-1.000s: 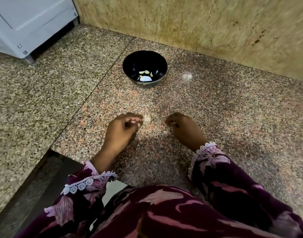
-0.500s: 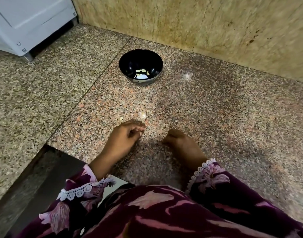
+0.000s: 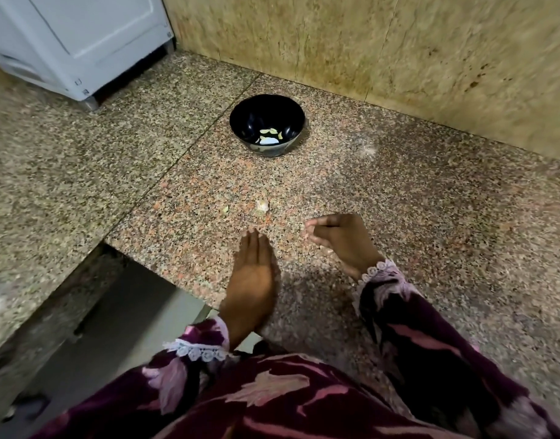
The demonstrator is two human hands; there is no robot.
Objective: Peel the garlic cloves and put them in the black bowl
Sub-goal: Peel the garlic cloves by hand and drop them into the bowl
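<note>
Garlic clove [image 3: 262,205] lies on the granite counter [image 3: 399,217] on the near side of the black bowl [image 3: 267,124], which holds peeled cloves [image 3: 270,134]. Since a moment ago the left hand [image 3: 251,274] has let go of it and now lies flat with straight fingers, nearer than the clove. The right hand [image 3: 339,237] stays curled; whether it holds anything I cannot tell.

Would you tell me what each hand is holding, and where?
The left hand holds nothing, fingers straight. The right hand has curled fingers; whether they pinch anything cannot be told.

I find nothing I can read anywhere in my view: no words, labels, brand marks or numbers. The white appliance [image 3: 82,42] in the upper left of the frame carries small fittings at its lower edge, but no lettering I can read.
</note>
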